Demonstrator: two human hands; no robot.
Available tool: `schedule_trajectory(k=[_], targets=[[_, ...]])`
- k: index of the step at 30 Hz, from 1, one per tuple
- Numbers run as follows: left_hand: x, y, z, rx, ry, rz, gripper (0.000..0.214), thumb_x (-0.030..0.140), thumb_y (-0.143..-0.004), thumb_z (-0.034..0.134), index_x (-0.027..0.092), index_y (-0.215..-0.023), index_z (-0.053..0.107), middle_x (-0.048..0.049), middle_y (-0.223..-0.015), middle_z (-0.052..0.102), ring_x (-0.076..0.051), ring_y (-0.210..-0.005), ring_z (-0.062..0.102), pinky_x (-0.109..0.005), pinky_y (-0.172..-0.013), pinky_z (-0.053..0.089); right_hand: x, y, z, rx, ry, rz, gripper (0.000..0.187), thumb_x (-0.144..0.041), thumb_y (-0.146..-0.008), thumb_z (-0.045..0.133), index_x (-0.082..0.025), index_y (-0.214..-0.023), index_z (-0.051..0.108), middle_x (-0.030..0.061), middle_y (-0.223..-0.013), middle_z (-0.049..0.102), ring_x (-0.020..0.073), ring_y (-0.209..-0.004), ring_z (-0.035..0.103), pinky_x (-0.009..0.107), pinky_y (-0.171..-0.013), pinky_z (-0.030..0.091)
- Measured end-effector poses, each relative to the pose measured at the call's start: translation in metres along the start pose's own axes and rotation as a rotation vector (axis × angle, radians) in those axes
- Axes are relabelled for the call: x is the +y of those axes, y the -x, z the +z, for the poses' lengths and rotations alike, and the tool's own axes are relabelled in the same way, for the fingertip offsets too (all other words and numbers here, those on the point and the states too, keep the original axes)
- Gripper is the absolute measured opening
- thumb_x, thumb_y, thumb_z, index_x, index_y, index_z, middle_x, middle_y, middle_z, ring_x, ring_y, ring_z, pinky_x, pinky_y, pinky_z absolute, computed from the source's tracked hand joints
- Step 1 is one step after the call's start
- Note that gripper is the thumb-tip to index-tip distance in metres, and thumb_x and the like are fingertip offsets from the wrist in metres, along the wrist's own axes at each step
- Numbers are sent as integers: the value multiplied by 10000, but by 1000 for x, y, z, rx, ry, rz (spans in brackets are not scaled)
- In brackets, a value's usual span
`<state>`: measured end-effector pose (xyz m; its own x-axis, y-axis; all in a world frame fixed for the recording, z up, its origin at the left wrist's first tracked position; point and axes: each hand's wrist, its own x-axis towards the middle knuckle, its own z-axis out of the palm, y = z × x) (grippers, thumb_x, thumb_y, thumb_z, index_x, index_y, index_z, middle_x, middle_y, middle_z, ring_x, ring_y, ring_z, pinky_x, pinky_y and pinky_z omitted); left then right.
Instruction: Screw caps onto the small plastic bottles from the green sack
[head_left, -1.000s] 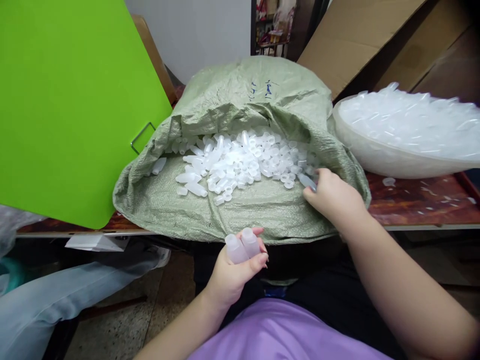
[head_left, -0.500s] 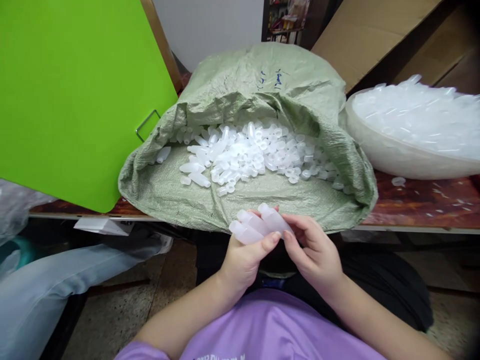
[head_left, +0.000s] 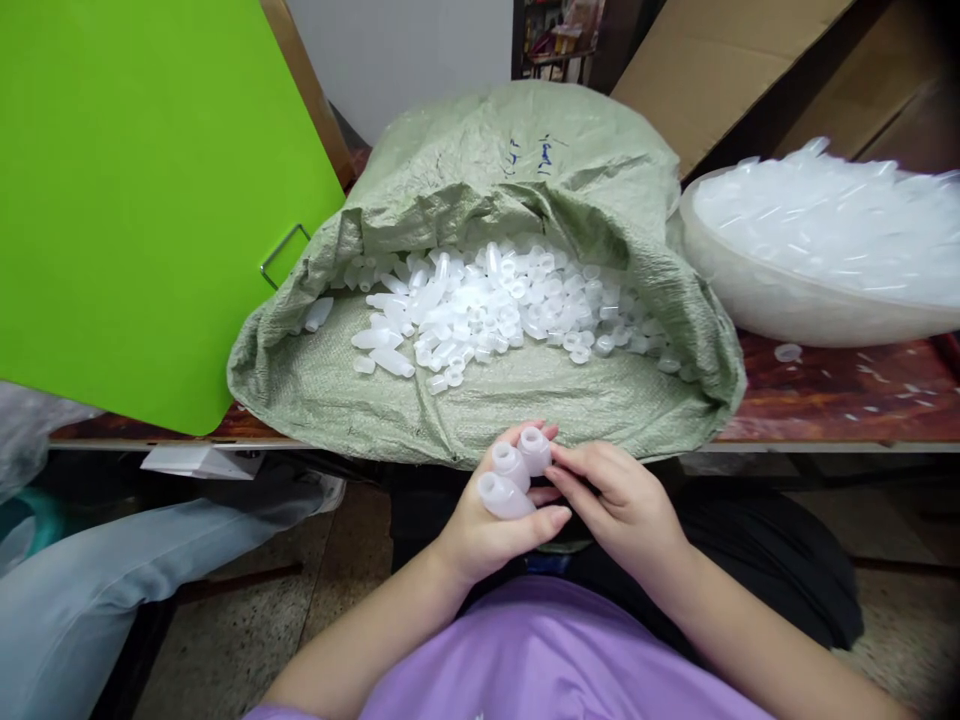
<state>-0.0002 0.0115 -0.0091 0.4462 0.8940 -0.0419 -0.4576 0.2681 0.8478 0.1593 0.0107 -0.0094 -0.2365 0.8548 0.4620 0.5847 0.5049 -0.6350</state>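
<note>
Three small translucent white plastic bottles [head_left: 508, 475] lie side by side in my left hand [head_left: 480, 525], their open round necks tipped up towards me. My left fingers curl beneath them, with the thumb along the near side. My right hand [head_left: 626, 500] is closed, its thumb and fingertips pinching the side of the rightmost bottle [head_left: 535, 450]. Just beyond my hands, a pale green woven sack [head_left: 585, 395] lies with its mouth towards me. Many more such bottles [head_left: 480, 315] are heaped inside it.
A translucent tub [head_left: 810, 315], piled high with white plastic pieces, stands on the table [head_left: 817, 405] at right. Left of the sack leans a bright green board [head_left: 150, 200]. Cardboard [head_left: 727, 70] rises behind. Another person's leg in jeans [head_left: 150, 560] is at lower left.
The three bottles have tilted, so their necks now face up towards me rather than away to the left. Both hands sit slightly lower in the view, and the view has shifted a little.
</note>
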Motion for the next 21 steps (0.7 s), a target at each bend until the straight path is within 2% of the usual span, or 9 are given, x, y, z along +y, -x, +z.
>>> schedule_trajectory(k=[4, 6, 9, 11, 13, 15, 18, 21], targets=[[-2, 0, -4, 102, -80, 37, 517, 177, -720, 693, 234, -1171, 448, -46, -1089, 591, -157, -920, 595, -291, -796, 483, -7, -6, -12, -155, 56, -117, 238, -204, -898, 453, -193, -1077, 609, 27, -701, 638, 145, -640, 577, 278, -600, 465], [0, 0, -6, 151, -162, 60, 436, 193, -716, 695, 194, -1098, 483, -24, -954, 606, -131, -821, 592, -275, -761, 477, -7, -16, -23, -203, 29, -103, 212, -224, -902, 443, -204, -991, 635, 25, -723, 652, 138, -660, 589, 263, -612, 463], [8, 1, -4, 188, -315, 84, 334, 168, -705, 694, 162, -982, 507, -13, -871, 605, -114, -777, 571, -251, -736, 465, 5, -44, -39, -74, 158, 73, 199, -272, -892, 455, -200, -895, 641, 40, -796, 664, 156, -732, 608, 273, -666, 462], [12, 3, -2, 196, -399, 97, 305, 146, -700, 687, 156, -942, 502, -14, -846, 611, -112, -764, 572, -245, -723, 466, 18, -66, -42, -23, 379, 237, 216, -310, -865, 480, -186, -971, 622, 62, -883, 666, 193, -758, 618, 309, -670, 458], [15, 7, 0, 202, -472, 110, 291, 139, -692, 681, 155, -918, 499, -16, -820, 612, -114, -738, 575, -245, -698, 471, 33, -85, -38, -84, 569, 372, 306, -367, -831, 509, -162, -1045, 584, 94, -951, 658, 240, -768, 626, 338, -639, 454], [15, 10, 1, 218, -549, 126, 280, 138, -684, 677, 156, -900, 500, -21, -800, 612, -120, -714, 576, -246, -668, 473, 46, -98, -30, -157, 690, 424, 353, -391, -814, 513, -139, -1057, 559, 125, -977, 646, 278, -803, 626, 353, -633, 449], [13, 15, 1, 242, -650, 168, 256, 136, -679, 667, 158, -874, 503, -26, -785, 612, -125, -699, 577, -246, -645, 475, 56, -104, -17, -212, 753, 391, 295, -342, -826, 485, -125, -1014, 553, 144, -972, 630, 286, -859, 612, 354, -674, 445], [10, 18, -2, 226, -721, 218, 245, 128, -686, 657, 166, -870, 501, -17, -771, 610, -116, -678, 574, -237, -637, 474, 53, -97, -17, -192, 693, 360, 269, -328, -821, 480, -131, -986, 559, 130, -926, 622, 268, -840, 602, 350, -690, 446]])
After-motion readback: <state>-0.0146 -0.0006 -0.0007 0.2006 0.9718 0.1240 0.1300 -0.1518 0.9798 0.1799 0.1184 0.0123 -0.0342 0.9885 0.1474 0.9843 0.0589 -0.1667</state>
